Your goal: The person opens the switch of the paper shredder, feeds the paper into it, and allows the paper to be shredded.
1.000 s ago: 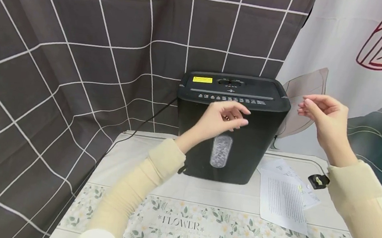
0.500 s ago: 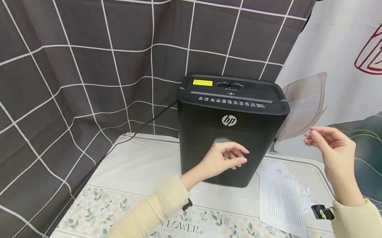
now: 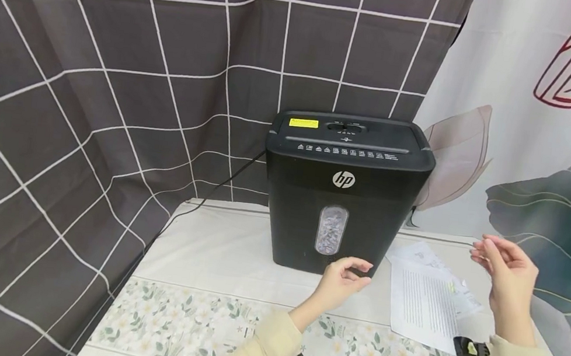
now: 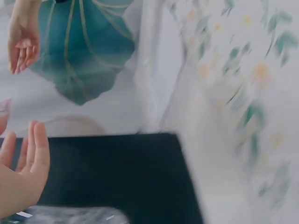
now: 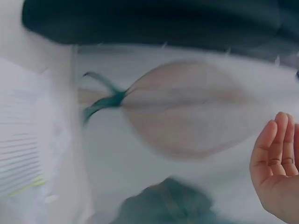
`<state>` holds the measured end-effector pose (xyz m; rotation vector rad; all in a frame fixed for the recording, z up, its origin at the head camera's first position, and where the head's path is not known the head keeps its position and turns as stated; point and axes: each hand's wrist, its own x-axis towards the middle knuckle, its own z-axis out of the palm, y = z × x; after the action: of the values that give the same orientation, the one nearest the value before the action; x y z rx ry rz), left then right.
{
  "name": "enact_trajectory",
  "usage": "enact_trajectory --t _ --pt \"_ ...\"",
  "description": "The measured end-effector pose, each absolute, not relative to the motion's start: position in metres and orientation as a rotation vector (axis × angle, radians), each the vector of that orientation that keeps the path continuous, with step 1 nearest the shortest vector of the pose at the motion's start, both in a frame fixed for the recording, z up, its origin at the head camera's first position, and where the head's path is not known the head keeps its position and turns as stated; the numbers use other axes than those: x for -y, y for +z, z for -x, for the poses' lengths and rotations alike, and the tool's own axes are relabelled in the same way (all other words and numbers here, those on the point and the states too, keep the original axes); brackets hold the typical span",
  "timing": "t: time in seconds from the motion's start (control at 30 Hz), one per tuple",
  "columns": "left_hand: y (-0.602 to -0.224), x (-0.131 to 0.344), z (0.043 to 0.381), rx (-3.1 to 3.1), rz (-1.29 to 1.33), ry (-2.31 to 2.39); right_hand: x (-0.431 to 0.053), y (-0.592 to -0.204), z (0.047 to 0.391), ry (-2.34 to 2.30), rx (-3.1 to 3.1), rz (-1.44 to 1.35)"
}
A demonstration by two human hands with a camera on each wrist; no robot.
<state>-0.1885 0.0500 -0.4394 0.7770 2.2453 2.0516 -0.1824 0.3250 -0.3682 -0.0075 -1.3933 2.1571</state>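
A black HP paper shredder (image 3: 298, 203) stands upright at the back of the table, with shredded bits showing in its oval window (image 3: 331, 230). My left hand (image 3: 341, 281) hovers in front of the shredder's lower right part, its fingers loosely bent around nothing. Over to the right, my right hand (image 3: 509, 274) is raised beside the printed papers (image 3: 422, 302), likewise holding nothing. In the left wrist view the fingers of the left hand (image 4: 28, 168) appear near the dark shredder. The right wrist view has the right hand (image 5: 278, 172) at its right edge, fingers slightly curved.
A power cord (image 3: 210, 193) runs from the shredder's left side down along the table edge. The table has a flowered cloth (image 3: 169, 317). Behind hang a dark grid curtain (image 3: 174, 36) and a white printed curtain (image 3: 509, 68). Each wrist carries a small black device (image 3: 471, 348).
Both hands have come down from the height of the shredder's top, the left past its window and the right toward the level of the papers. The HP logo and window are uncovered now.
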Motion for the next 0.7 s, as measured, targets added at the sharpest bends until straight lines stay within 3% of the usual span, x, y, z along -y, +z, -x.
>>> enact_trajectory --t 0.17,0.43,0.7 --pt "-0.472 -0.062 0.173 -2.207 -0.571 2.05 -0.366 -0.417 0.178 2.23 1.399 0.329" --pt "-0.498 -0.071 0.169 -2.285 -0.353 1.944 -0.447 -0.552 0.208 2.037 1.791 0.631" --pt "-0.507 -0.081 0.188 -2.218 -0.13 1.871 -0.443 -0.58 0.204 1.514 2.307 0.87"
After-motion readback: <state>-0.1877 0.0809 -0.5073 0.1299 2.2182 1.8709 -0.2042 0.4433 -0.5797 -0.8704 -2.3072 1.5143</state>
